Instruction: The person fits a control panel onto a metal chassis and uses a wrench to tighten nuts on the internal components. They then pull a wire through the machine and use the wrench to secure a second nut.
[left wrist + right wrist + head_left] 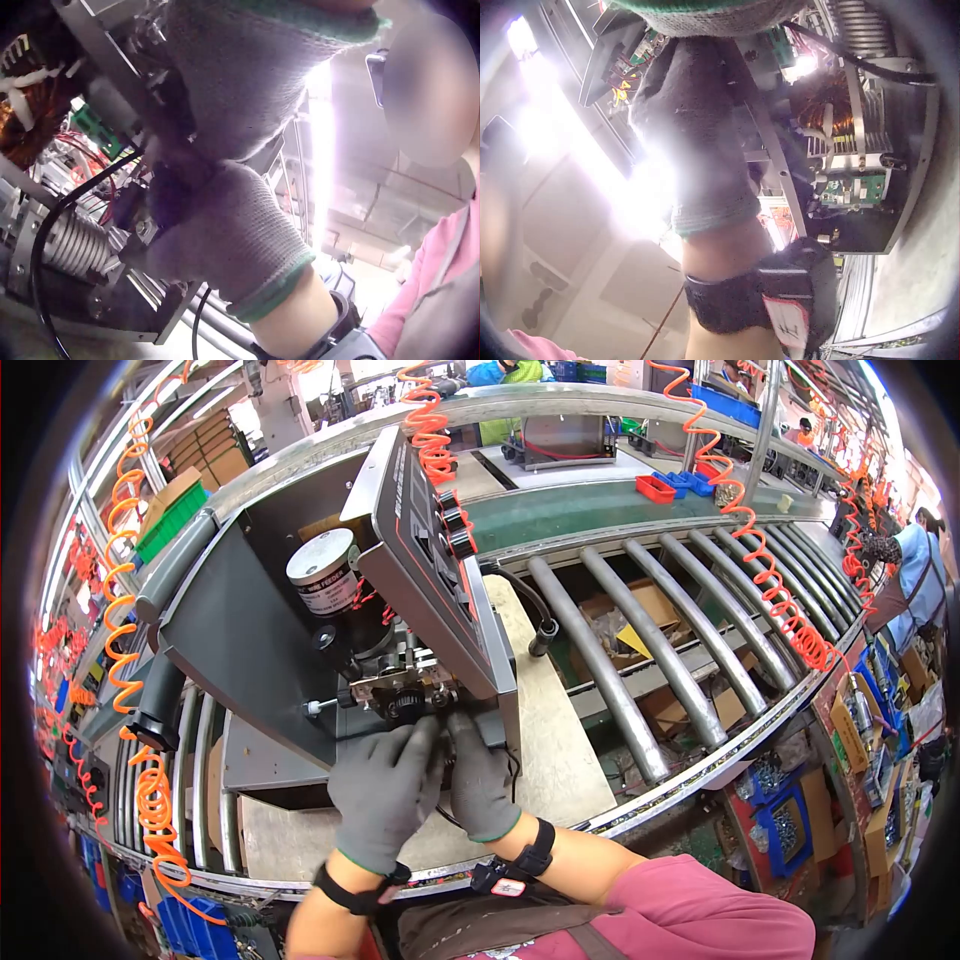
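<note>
A grey machine housing (235, 650) stands with its side uncovered, showing a labelled silver motor (325, 572) and a metal feed mechanism with a black knurled knob (405, 705). Both hands wear grey gloves. My left hand (385, 795) reaches to just below the knob, its fingertips hidden. Close beside it, my right hand (482, 785) has its fingers directed at the mechanism's lower right; whatever lies between them is hidden. From underneath, the left wrist view shows the right hand (232, 232) against dark parts, and the right wrist view shows the left hand (697, 135) by the frame.
Under the machine is a pale board (560, 745) on a conveyor, with metal rollers (655, 645) to the right. A black cable with a connector (543, 637) hangs at the panel's right. Orange coiled hoses (122, 590) hang around; parts bins (785, 825) stand lower right.
</note>
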The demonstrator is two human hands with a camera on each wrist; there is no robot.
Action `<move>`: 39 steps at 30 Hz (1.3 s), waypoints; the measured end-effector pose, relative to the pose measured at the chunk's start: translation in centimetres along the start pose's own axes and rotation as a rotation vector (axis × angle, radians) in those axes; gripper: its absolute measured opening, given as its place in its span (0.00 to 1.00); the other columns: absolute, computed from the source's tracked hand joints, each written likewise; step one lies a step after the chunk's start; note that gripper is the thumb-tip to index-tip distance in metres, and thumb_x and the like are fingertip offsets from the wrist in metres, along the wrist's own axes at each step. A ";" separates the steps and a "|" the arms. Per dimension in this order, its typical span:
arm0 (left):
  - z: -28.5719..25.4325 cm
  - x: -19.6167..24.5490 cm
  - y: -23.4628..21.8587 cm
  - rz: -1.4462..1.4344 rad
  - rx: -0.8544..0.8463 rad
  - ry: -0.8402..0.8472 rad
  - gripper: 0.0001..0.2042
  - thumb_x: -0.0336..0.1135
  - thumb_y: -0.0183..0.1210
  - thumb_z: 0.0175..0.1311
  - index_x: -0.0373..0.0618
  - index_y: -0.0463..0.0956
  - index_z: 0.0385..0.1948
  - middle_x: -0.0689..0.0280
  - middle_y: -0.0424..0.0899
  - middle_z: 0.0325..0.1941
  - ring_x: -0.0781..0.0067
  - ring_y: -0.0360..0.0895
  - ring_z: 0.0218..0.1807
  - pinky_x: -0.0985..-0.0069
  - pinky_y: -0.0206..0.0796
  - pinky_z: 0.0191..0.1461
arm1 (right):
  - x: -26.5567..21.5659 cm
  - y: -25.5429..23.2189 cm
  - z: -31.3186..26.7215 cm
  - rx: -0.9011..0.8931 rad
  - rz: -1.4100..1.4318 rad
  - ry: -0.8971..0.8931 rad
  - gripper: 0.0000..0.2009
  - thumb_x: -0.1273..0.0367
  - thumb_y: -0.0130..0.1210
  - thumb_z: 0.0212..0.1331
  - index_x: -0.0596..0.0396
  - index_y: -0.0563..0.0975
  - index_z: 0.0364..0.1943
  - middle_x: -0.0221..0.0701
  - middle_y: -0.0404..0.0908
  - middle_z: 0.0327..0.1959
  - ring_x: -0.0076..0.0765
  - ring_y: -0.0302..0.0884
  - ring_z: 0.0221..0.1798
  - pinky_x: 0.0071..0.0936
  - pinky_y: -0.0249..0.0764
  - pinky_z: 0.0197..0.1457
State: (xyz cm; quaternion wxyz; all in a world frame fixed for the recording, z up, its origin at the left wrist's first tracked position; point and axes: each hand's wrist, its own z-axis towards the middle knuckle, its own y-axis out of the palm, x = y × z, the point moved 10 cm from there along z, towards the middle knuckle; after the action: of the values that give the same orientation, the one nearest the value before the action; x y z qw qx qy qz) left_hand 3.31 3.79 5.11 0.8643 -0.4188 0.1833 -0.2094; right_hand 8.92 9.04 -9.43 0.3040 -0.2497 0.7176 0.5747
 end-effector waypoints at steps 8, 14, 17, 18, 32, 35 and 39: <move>-3.3 -3.8 0.7 -0.343 0.520 -0.740 0.09 0.33 0.68 0.44 0.46 0.84 0.29 0.60 0.78 0.38 0.60 0.71 0.45 0.67 0.64 0.50 | -1.3 1.1 -0.3 -0.092 0.231 -0.014 0.17 0.64 0.48 0.66 0.58 0.70 0.54 0.31 0.77 0.44 0.25 0.74 0.44 0.23 0.72 0.47; -2.6 -3.1 1.4 -0.225 0.526 -0.758 0.10 0.30 0.68 0.44 0.39 0.83 0.30 0.58 0.76 0.41 0.61 0.69 0.48 0.67 0.60 0.52 | -2.7 0.1 -0.6 -0.099 -0.608 -0.507 0.21 0.59 0.42 0.69 0.58 0.67 0.58 0.36 0.77 0.44 0.28 0.76 0.43 0.21 0.74 0.44; -3.1 -3.8 2.1 -0.319 0.526 -0.848 0.10 0.31 0.69 0.44 0.39 0.83 0.29 0.59 0.75 0.43 0.61 0.69 0.48 0.67 0.60 0.51 | -2.2 0.2 -0.2 -0.128 -0.346 -0.267 0.20 0.58 0.41 0.70 0.57 0.68 0.57 0.37 0.77 0.46 0.28 0.77 0.43 0.20 0.75 0.43; -2.8 -3.6 1.9 -0.292 0.491 -0.848 0.10 0.31 0.69 0.44 0.39 0.83 0.29 0.58 0.74 0.44 0.62 0.69 0.47 0.67 0.60 0.51 | -1.2 0.2 -0.1 -0.138 -0.122 -0.084 0.19 0.59 0.41 0.70 0.56 0.69 0.57 0.37 0.77 0.46 0.28 0.77 0.43 0.20 0.75 0.43; -3.5 -3.9 2.8 -0.336 0.550 -0.933 0.10 0.40 0.69 0.41 0.47 0.84 0.23 0.61 0.77 0.40 0.60 0.66 0.47 0.63 0.56 0.54 | 1.6 -0.6 0.8 -0.224 0.014 0.004 0.17 0.62 0.42 0.70 0.58 0.70 0.55 0.34 0.75 0.49 0.24 0.74 0.47 0.19 0.72 0.48; -3.2 -3.6 2.2 -0.245 0.550 -0.888 0.08 0.30 0.69 0.41 0.39 0.82 0.23 0.59 0.75 0.40 0.61 0.69 0.45 0.68 0.62 0.49 | 1.1 -0.1 0.5 -0.225 -0.009 0.047 0.17 0.62 0.41 0.70 0.58 0.70 0.56 0.35 0.75 0.48 0.24 0.74 0.46 0.19 0.72 0.46; -3.3 -3.5 2.2 -0.229 0.547 -0.889 0.08 0.30 0.70 0.40 0.39 0.82 0.23 0.58 0.75 0.42 0.60 0.70 0.45 0.68 0.63 0.49 | 1.5 -0.1 0.4 -0.208 0.059 0.130 0.18 0.63 0.40 0.70 0.58 0.69 0.57 0.34 0.75 0.49 0.23 0.74 0.47 0.18 0.72 0.47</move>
State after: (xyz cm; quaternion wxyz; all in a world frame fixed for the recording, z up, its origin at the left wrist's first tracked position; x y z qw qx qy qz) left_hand -0.84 4.72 1.99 0.9078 -0.2441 -0.3088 -0.1446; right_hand 7.97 9.37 -10.63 0.2123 -0.2951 0.6795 0.6373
